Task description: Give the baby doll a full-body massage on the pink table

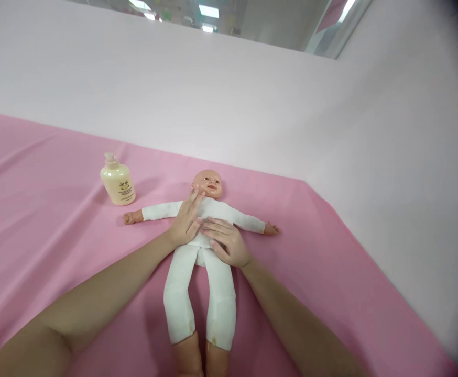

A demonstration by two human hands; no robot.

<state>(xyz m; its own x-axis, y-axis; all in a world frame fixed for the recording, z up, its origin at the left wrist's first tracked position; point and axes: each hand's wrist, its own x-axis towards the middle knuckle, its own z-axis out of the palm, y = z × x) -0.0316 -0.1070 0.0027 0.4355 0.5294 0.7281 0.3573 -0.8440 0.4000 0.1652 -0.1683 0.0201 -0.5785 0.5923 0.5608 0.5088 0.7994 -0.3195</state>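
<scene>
A baby doll (220, 209) with a white cloth body lies on its back, arms spread wide and head toward the wall. My left hand (187, 220) rests on the side of its chest, fingers stretched toward the doll's chin and shoulder. Lower on the torso lies my right hand (228, 241), its fingers extended across the belly and pointing at my left thumb. Both hands are open and hold nothing. The doll's feet are cut off by the bottom of the view.
Left of the doll's head stands a pale yellow pump bottle (118, 183). A pink cloth (75, 220) covers the surface under everything. Behind it rises a white wall (154, 89) with a window (252, 23) above, and the wall continues along the right side.
</scene>
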